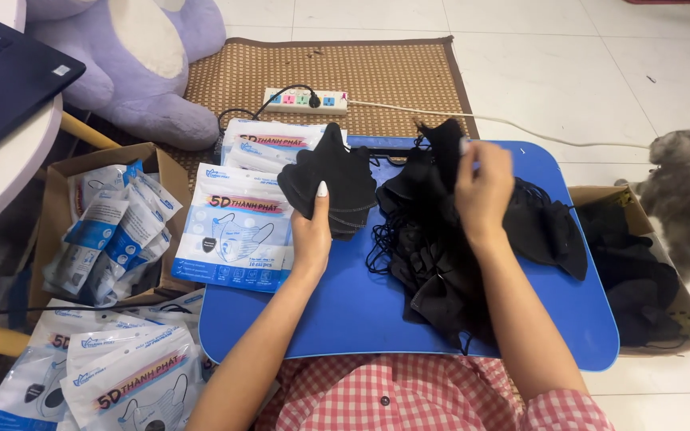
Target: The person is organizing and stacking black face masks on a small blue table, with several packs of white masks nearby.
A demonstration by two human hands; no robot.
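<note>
Below the fingers of the left hand [313, 227], bare blue tray top [337, 307] lay free down to the near edge. Left of those fingers a white mask packet [237, 231] covered the tray edge, and beyond it an open cardboard box [57, 179] of packets blocked the way. Between the two hands a loose black mask pile [429, 263] with trailing loops filled the tray. Right of the right hand [482, 187] fingers, more masks reached a second box [600, 195]; a cat [684, 203] stood just past it.
</note>
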